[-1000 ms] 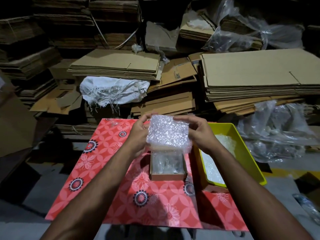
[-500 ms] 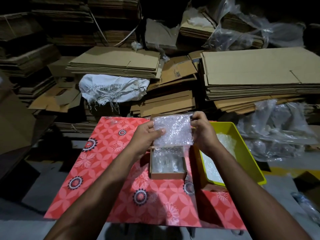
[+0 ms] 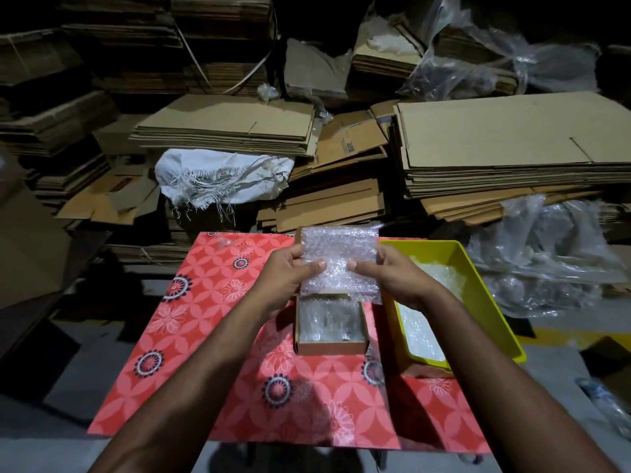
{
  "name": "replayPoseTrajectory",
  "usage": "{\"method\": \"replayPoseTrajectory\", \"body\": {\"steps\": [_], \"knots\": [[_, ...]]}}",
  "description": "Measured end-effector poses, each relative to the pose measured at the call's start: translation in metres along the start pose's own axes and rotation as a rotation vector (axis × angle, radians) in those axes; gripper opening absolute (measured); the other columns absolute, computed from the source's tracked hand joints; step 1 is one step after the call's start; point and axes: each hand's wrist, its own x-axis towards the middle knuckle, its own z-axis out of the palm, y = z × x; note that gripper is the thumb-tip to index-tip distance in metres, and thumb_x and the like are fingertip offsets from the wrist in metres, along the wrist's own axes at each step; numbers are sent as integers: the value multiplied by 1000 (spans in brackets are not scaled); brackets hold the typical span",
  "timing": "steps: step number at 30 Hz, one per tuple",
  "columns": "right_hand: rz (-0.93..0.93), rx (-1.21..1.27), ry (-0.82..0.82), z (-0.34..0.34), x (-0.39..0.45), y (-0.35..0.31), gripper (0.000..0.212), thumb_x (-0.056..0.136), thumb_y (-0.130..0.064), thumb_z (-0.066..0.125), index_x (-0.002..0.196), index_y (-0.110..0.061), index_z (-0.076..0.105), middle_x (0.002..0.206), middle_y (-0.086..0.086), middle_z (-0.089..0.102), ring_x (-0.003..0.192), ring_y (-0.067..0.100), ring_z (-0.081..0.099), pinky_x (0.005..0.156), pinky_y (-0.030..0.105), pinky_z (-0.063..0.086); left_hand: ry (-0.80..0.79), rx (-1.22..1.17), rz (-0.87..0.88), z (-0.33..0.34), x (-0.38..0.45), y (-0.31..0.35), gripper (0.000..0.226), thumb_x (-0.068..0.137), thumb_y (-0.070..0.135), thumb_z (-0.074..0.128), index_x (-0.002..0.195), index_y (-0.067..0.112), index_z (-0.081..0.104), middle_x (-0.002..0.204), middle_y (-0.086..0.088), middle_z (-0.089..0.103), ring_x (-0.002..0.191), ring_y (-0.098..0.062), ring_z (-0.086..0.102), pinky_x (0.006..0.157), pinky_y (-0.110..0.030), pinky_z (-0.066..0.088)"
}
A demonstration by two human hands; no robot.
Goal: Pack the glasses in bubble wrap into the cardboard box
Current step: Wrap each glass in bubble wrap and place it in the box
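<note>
My left hand and right hand each pinch a side of the bubble wrap, held just above the open box; tray beside box.

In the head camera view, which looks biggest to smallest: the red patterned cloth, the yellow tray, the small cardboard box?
1. Red patterned cloth, easily largest.
2. Yellow tray.
3. Small cardboard box, partly hidden by the bubble wrap.
</note>
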Motion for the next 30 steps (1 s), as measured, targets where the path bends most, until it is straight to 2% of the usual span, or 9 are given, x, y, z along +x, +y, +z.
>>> {"method": "replayPoseTrajectory", "body": {"steps": [4,8,15,19,21,23,24,26,30], "knots": [[-12,97,64,2,-1,6,42,88,-13,71,125,3,59,122,28,65,109,43,65,94,55,50,57,22,33,-5,1,-1,20,86,2,71,104,10,70,107,-7,75,98,-19,72,85,-34,56],[-7,242,77,4,-2,5,20,86,4,68,106,-1,69,100,12,74,77,22,70,63,31,58,31,-90,67,-2,-4,3,26,85,-14,63,99,6,72,95,-7,76,79,-22,73,65,-32,62],[-12,432,81,9,-4,7,46,88,20,49,77,-14,78,94,12,71,60,21,66,48,20,54,-16,-287,53,2,-9,3,48,96,-17,42,75,10,76,98,-14,65,61,-17,69,50,-19,56],[-38,565,44,11,-9,2,42,91,2,34,80,0,74,81,18,70,66,24,69,54,29,58,-1,-414,34,5,-10,2,38,99,-2,34,81,0,67,96,-15,59,74,-21,60,54,-28,58],[-5,571,46,10,-10,3,51,97,-15,28,84,5,73,86,21,70,73,27,68,60,33,59,18,-386,22,1,-9,-2,32,102,15,43,85,1,66,97,-11,62,83,-22,58,61,-34,59],[17,463,101,10,-10,6,49,101,-33,43,86,4,72,91,19,67,79,28,66,63,36,59,4,-225,4,-1,-10,-6,19,92,25,63,84,9,70,94,-9,61,86,-20,58,67,-33,57],[1,359,127,12,-11,7,38,96,-33,58,85,1,72,93,17,65,81,28,65,65,38,59,-8,-132,7,-2,-11,-7,7,85,20,73,84,14,71,89,-10,58,80,-20,56,65,-31,55],[-57,164,153,13,-11,9,6,85,-13,77,82,-9,73,95,11,64,82,26,64,68,38,59,20,10,26,-2,-11,-11,20,79,5,81,92,16,71,85,-10,61,69,-16,57,60,-28,50],[-45,113,210,12,-11,15,31,78,2,81,99,-13,65,107,13,48,85,29,60,77,47,62,52,-27,20,0,-12,-11,46,79,-4,79,120,10,66,105,-8,76,86,-15,73,66,-24,55]]}}
